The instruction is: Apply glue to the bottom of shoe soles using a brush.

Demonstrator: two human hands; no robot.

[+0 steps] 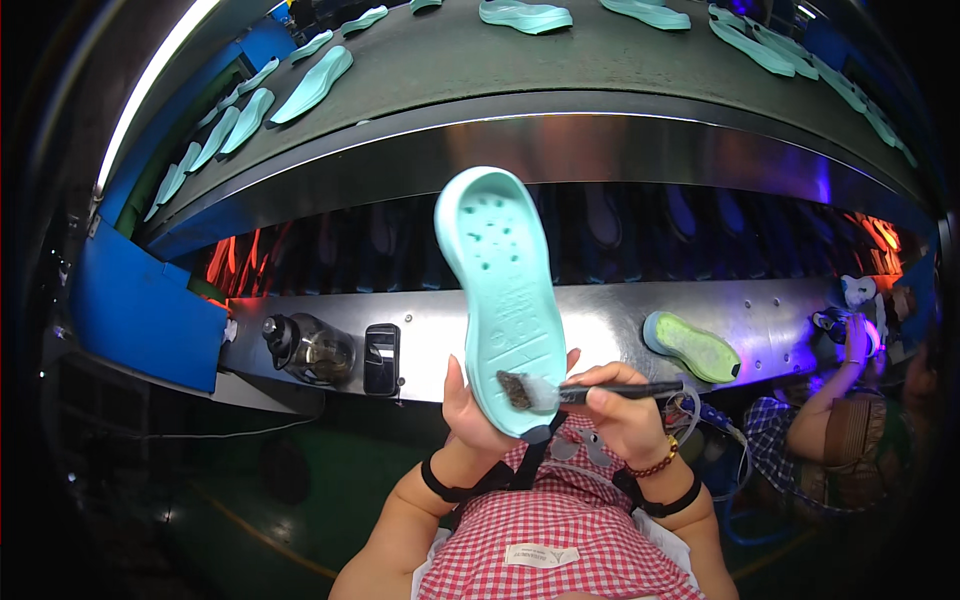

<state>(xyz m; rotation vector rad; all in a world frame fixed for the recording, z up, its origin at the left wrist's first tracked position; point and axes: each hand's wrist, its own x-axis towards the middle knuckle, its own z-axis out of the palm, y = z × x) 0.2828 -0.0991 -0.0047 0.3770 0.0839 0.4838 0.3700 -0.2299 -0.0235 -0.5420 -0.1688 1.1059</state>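
Nearest: red-white checked apron (560, 530) at bottom edge, black wristbands on both forearms, bead bracelet (655, 466) on R wrist.

L hand (470, 415): grip wrapped round heel end of a mint-green shoe sole (503, 290), thumb up along its left edge, fingers behind. Sole held upright, toe end up, tilted slightly left, flat face w/ small holes toward the camera, raised in front of the steel ledge.

R hand (625, 410): grip pinched on black handle of a small brush (560, 392); handle runs roughly level, pointing right. Bristles touch the sole's lower heel area, just beside L thumb. Dark patch under the bristles.

Behind hands: steel surface (600, 320) running L to R. On it, well left of the sole: dark water bottle (310, 350) lying on its side, black phone-like device (381, 358) just beside it. Right of the hands: another sole w/ yellow-green face (692, 347), lying flat.

Far right: another person's hand (855, 335) and checked sleeve, working on smth under purple light; detail too small to tell.

Above ledge: dark slot w/ orange-red glow at both ends.

Farthest: curved grey conveyor belt (520, 70) carrying many mint-green soles (315, 85), spaced apart. Blue panel (140, 310) at left.
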